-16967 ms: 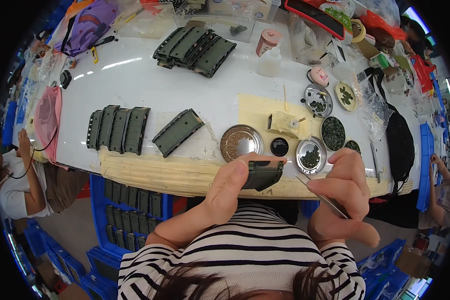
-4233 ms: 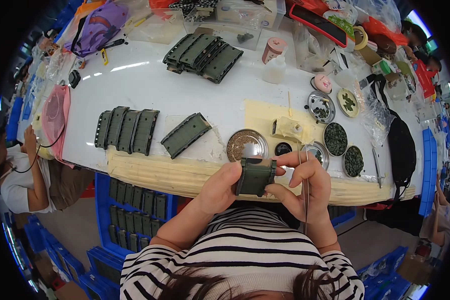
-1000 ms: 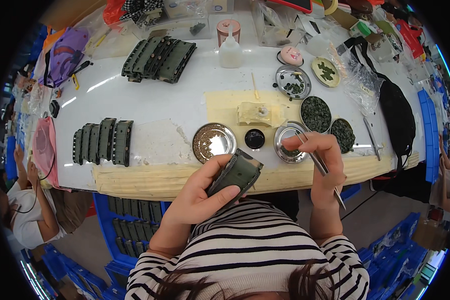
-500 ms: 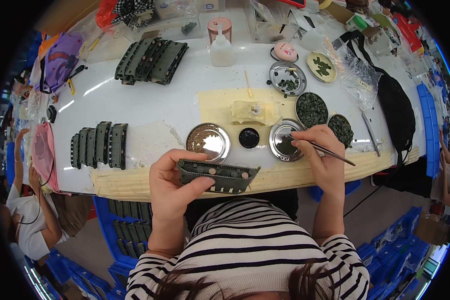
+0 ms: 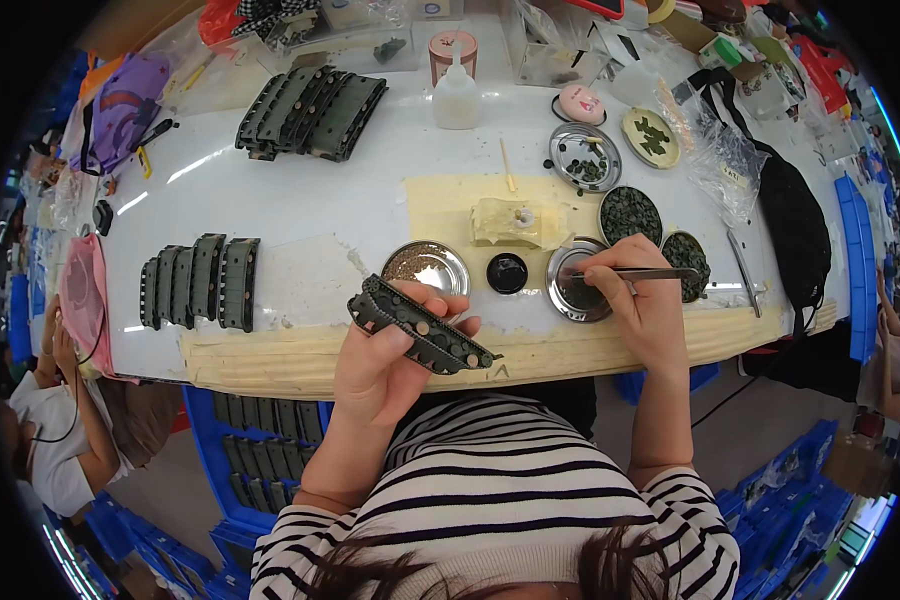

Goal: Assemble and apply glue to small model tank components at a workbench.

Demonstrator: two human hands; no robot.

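My left hand [image 5: 372,368] grips a dark green model tank hull [image 5: 432,332], tilted with its row of small wheels toward me. A few of the wheels carry copper-coloured discs. Pinched in my right hand [image 5: 645,305] is a pair of tweezers [image 5: 670,274], its tips over a shallow metal dish [image 5: 558,302] of small dark green parts. Whether the tips hold a part is too small to tell. Left of that dish stands a small pot of black liquid [image 5: 507,273]. A second metal dish [image 5: 443,283], with tiny brown bits, lies just beyond my left hand.
Similar green hulls [image 5: 199,283] stand in a row at the left, with more stacked [image 5: 312,112] farther back. A white squeeze bottle [image 5: 456,102], a taped block [image 5: 515,224] and bowls of green parts [image 5: 630,213] are beyond my hands. A blue crate [image 5: 202,440] is below the table edge.
My left hand has turned the hull so its right end dips toward me. The tweezers in my right hand have swung nearer to level, still over the same dish.
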